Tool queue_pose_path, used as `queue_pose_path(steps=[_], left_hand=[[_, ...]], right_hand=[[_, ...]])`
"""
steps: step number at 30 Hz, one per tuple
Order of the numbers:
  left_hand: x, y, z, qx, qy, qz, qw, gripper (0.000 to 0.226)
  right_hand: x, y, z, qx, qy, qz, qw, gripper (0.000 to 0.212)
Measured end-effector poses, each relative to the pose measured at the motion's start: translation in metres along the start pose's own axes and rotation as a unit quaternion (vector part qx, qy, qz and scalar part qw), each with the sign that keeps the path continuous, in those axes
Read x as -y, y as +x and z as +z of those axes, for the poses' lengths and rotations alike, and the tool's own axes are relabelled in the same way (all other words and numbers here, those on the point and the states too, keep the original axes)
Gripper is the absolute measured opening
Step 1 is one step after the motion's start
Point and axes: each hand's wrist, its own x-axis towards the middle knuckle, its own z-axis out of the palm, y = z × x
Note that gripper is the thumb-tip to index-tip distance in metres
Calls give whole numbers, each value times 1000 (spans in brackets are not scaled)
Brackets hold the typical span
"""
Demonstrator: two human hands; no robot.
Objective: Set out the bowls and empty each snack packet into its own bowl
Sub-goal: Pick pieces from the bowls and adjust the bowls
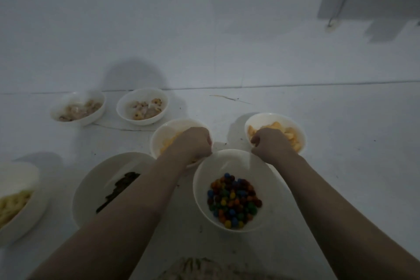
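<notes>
I see both fists, left hand (193, 143) and right hand (270, 145), curled at the far rim of the candy bowl (204, 198); what they pinch, I cannot tell.

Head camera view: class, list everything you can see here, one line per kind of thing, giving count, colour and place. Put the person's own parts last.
Candy bowl: one, white, near centre, holding multicoloured round candies.
Dark-snack bowl: one, white, left of the candy bowl, partly behind the left forearm.
Orange-snack bowls: two, white, behind the hands, one left, one right.
Pale-snack bowls: two, white, far left by the wall.
Yellow-snack bowl: one, white, at the left edge.
Surface: white, under all bowls.
Wall: white, behind.
Left hand: fingers curled at the candy bowl's far rim.
Right hand: likewise at the rim.
</notes>
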Motion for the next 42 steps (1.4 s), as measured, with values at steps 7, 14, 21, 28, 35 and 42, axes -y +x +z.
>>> queue_pose_path(steps=[7, 14, 21, 28, 35, 42], left_hand=[[-1, 34, 0, -75, 55, 10, 996, 13], [7, 73, -8, -127, -11, 36, 991, 41], [6, 90, -3, -154, -22, 38, 987, 38], [3, 73, 3, -195, -30, 40, 980, 37], [7, -21, 11, -316, -117, 23, 941, 27], [42, -130, 26, -241, -99, -77, 962, 39]], right_hand=[[0, 33, 16, -82, -20, -38, 996, 27], [3, 71, 11, -100, -9, -42, 994, 32], [5, 92, 6, -105, -22, -38, 994, 30], [11, 70, -1, -100, 34, -72, 992, 35], [41, -15, -11, -95, 117, -168, 974, 28], [71, -98, -6, 13, 93, -200, 975, 21]])
